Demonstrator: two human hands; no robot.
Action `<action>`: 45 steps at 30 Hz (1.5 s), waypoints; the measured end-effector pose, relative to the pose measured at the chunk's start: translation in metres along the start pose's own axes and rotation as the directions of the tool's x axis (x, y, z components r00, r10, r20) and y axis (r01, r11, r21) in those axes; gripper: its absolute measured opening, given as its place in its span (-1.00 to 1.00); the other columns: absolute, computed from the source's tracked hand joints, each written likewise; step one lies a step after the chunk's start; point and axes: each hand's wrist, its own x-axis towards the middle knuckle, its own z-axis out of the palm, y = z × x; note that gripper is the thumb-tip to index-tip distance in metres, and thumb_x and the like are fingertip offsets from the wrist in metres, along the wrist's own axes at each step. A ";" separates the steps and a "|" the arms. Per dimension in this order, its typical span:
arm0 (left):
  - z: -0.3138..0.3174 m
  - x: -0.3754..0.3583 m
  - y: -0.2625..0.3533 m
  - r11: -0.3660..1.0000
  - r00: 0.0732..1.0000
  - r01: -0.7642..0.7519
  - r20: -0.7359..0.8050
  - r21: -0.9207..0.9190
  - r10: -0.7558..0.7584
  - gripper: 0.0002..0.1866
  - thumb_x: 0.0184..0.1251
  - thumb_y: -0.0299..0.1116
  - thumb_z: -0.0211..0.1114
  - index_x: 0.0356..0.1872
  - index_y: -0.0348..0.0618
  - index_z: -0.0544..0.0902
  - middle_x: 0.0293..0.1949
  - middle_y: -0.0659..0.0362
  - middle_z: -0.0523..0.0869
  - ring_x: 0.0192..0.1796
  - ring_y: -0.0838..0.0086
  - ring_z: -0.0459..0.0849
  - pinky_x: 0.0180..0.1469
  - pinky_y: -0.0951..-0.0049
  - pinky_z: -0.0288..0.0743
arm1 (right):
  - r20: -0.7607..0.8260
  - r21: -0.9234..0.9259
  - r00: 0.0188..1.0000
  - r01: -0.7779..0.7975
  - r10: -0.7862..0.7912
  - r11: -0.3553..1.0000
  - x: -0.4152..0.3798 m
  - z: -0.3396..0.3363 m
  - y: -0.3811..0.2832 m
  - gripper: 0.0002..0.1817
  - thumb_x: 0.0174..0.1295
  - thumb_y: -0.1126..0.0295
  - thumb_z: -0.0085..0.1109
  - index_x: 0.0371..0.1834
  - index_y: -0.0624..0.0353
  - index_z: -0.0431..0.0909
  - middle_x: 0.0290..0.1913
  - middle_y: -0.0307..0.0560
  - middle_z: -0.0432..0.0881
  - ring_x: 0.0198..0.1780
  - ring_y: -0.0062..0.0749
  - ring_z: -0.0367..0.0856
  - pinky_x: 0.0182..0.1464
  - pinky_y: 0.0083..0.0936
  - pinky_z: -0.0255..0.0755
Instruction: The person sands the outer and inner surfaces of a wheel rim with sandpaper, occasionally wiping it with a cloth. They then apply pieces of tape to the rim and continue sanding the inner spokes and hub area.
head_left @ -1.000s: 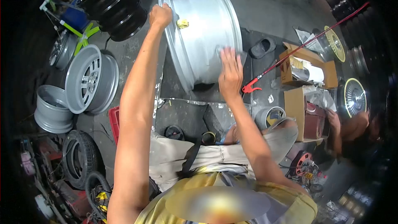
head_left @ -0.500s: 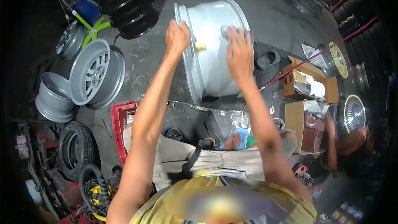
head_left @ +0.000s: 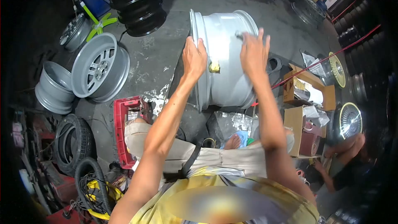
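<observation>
A silver wheel rim [head_left: 226,74] stands in front of me with its barrel facing up toward me and a yellow sticker [head_left: 214,66] on it. My left hand [head_left: 195,58] is closed over the rim's left lip, thumb on the near side. At the upper right of the barrel, my right hand [head_left: 253,54] pinches a small dark grey piece [head_left: 239,35] between thumb and forefinger, its other fingers raised. This piece is too small and blurred to name.
Silver rims [head_left: 97,68] stand left beside a bare tyre [head_left: 74,143] and a red crate [head_left: 124,130]. Black rims [head_left: 139,8] are stacked behind. Cardboard boxes [head_left: 304,126] stand right, where another person's arm [head_left: 325,176] shows. A red hose [head_left: 319,60] crosses there.
The wheel rim and both hands appear further right and slightly lower as the view shifts. My right hand has lifted its outer fingers from the barrel; my left still grips the lip.
</observation>
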 end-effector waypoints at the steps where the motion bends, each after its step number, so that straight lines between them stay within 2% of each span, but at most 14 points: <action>1: -0.003 -0.011 0.002 1.000 1.000 0.004 0.009 0.004 -0.004 -0.71 0.49 -0.27 0.06 -0.21 -0.39 0.41 -0.27 -0.31 0.60 -0.17 -0.27 0.57 -0.10 -0.11 0.40 | 0.061 0.037 0.998 0.009 -0.011 0.999 0.020 0.010 0.009 -0.72 0.32 0.41 0.00 -0.02 0.27 0.62 0.07 0.26 0.65 0.38 0.37 0.33 0.49 0.17 -0.04; 4: -0.011 -0.028 0.009 0.999 0.999 0.050 -0.008 -0.015 -0.050 -0.73 0.49 -0.29 0.07 -0.21 -0.39 0.41 -0.30 -0.29 0.59 -0.18 -0.26 0.57 -0.11 -0.11 0.39 | 0.186 0.071 0.982 -0.024 0.010 0.997 0.084 0.063 0.026 -0.70 0.36 0.36 -0.06 -0.10 0.29 0.65 0.09 0.34 0.62 0.39 0.35 0.32 0.50 0.16 -0.05; 6: -0.013 -0.028 0.010 0.999 0.999 0.008 -0.032 -0.049 -0.010 -0.73 0.48 -0.30 0.08 -0.22 -0.39 0.40 -0.31 -0.28 0.57 -0.19 -0.25 0.56 -0.12 -0.10 0.39 | 0.426 -0.075 0.896 -0.101 0.124 0.992 0.106 0.077 0.025 -0.60 0.42 0.25 -0.11 0.12 0.17 0.64 0.15 0.22 0.62 0.39 0.28 0.33 0.48 0.18 -0.02; 9: -0.006 -0.011 0.002 0.997 1.000 0.012 -0.011 -0.075 -0.013 -0.72 0.48 -0.29 0.07 -0.23 -0.39 0.41 -0.30 -0.29 0.58 -0.18 -0.24 0.57 -0.12 -0.09 0.39 | 0.087 -0.019 0.994 0.066 -0.064 0.998 0.029 0.025 0.009 -0.67 0.38 0.39 0.01 0.11 0.22 0.63 0.17 0.19 0.61 0.40 0.22 0.35 0.48 0.03 0.08; 15: -0.007 -0.025 0.008 0.990 1.000 0.006 -0.015 -0.142 -0.009 -0.72 0.51 -0.29 0.04 -0.22 -0.39 0.41 -0.31 -0.28 0.57 -0.20 -0.23 0.56 -0.14 -0.08 0.37 | -0.013 0.341 0.995 0.095 -0.097 0.935 -0.038 -0.015 -0.007 -0.70 0.35 0.33 0.18 0.04 0.29 0.62 0.12 0.18 0.64 0.27 0.17 0.51 0.36 -0.09 0.34; 17: -0.018 -0.048 0.014 0.986 0.999 0.036 -0.011 -0.164 -0.039 -0.73 0.53 -0.29 0.04 -0.20 -0.38 0.43 -0.32 -0.25 0.57 -0.22 -0.19 0.56 -0.15 -0.04 0.38 | 0.079 0.423 0.994 0.031 -0.071 0.906 0.018 0.011 0.000 -0.65 0.37 0.23 0.15 0.03 0.29 0.64 0.04 0.24 0.66 0.20 0.19 0.55 0.29 -0.15 0.40; 18: -0.023 -0.056 0.017 0.988 0.999 0.039 -0.022 -0.151 -0.042 -0.73 0.53 -0.29 0.04 -0.20 -0.38 0.43 -0.32 -0.25 0.57 -0.22 -0.19 0.56 -0.15 -0.04 0.38 | 0.284 0.318 0.957 -0.157 0.064 0.935 0.055 0.024 0.001 -0.62 0.40 0.17 0.08 -0.10 0.28 0.70 -0.05 0.23 0.70 0.07 0.11 0.65 0.14 -0.20 0.49; 21: -0.034 -0.078 0.027 0.983 0.999 0.034 -0.023 -0.183 -0.039 -0.72 0.54 -0.28 0.03 -0.18 -0.37 0.46 -0.34 -0.23 0.58 -0.24 -0.18 0.57 -0.16 0.00 0.40 | 0.552 0.105 0.831 -0.150 0.068 0.983 0.129 0.115 0.024 -0.60 0.37 0.13 0.08 -0.26 0.27 0.74 -0.16 0.24 0.72 -0.06 0.19 0.67 0.09 -0.14 0.50; 26: -0.032 -0.055 0.023 0.960 0.998 0.068 0.028 -0.273 -0.063 -0.69 0.56 -0.26 0.00 -0.21 -0.38 0.49 -0.37 -0.24 0.61 -0.27 -0.20 0.58 -0.18 0.00 0.41 | 0.342 0.468 0.939 -0.129 -0.044 0.874 0.065 0.056 -0.047 -0.68 0.34 0.25 0.09 -0.09 0.25 0.72 -0.07 0.22 0.71 0.10 0.16 0.63 0.20 -0.11 0.45; 28: -0.031 -0.044 0.021 0.968 0.995 0.091 0.062 -0.233 -0.079 -0.66 0.57 -0.23 -0.02 -0.18 -0.39 0.50 -0.35 -0.26 0.62 -0.24 -0.20 0.59 -0.17 0.00 0.42 | 0.042 0.246 0.981 0.175 -0.191 0.953 0.000 0.018 -0.062 -0.69 0.29 0.33 0.14 0.02 0.22 0.67 0.19 0.15 0.61 0.32 0.05 0.48 0.34 -0.07 0.34; 34: -0.026 -0.083 0.017 0.982 0.997 0.060 -0.030 -0.177 -0.067 -0.62 0.62 -0.18 -0.10 -0.09 -0.36 0.52 -0.36 -0.18 0.62 -0.29 -0.04 0.61 -0.17 0.11 0.45 | 0.096 0.287 0.971 0.185 -0.220 0.940 0.000 0.016 -0.044 -0.68 0.31 0.34 0.13 0.07 0.17 0.66 0.21 0.04 0.59 0.34 0.00 0.46 0.35 -0.09 0.33; 37: -0.040 -0.098 0.026 0.958 0.992 0.125 0.014 -0.257 -0.126 -0.63 0.59 -0.23 -0.08 -0.14 -0.42 0.52 -0.28 -0.26 0.61 -0.22 -0.17 0.59 -0.15 0.06 0.42 | 0.476 0.263 0.877 -0.081 -0.056 0.961 0.098 0.086 -0.029 -0.51 0.35 0.07 0.04 -0.28 0.36 0.71 -0.24 0.39 0.69 -0.14 0.30 0.67 0.00 0.02 0.54; 40: -0.038 -0.098 0.020 0.955 0.993 0.094 -0.040 -0.280 -0.109 -0.61 0.60 -0.24 -0.10 -0.20 -0.42 0.53 -0.31 -0.24 0.61 -0.24 -0.15 0.60 -0.17 0.06 0.42 | 0.534 0.375 0.845 -0.232 -0.005 0.898 0.121 0.106 -0.049 -0.48 0.34 0.03 0.05 -0.33 0.37 0.71 -0.20 0.36 0.70 -0.10 0.23 0.69 0.01 -0.04 0.54; 45: -0.032 -0.075 0.018 0.902 0.979 0.183 -0.006 -0.390 -0.202 -0.36 0.67 -0.04 -0.34 -0.02 -0.42 0.62 -0.20 -0.18 0.74 -0.11 -0.04 0.71 -0.03 0.16 0.50 | 0.215 0.751 0.974 -0.209 0.067 0.627 -0.024 -0.010 -0.103 -0.65 0.40 0.29 0.08 0.10 0.28 0.65 0.15 0.24 0.63 0.26 -0.01 0.58 0.28 -0.26 0.43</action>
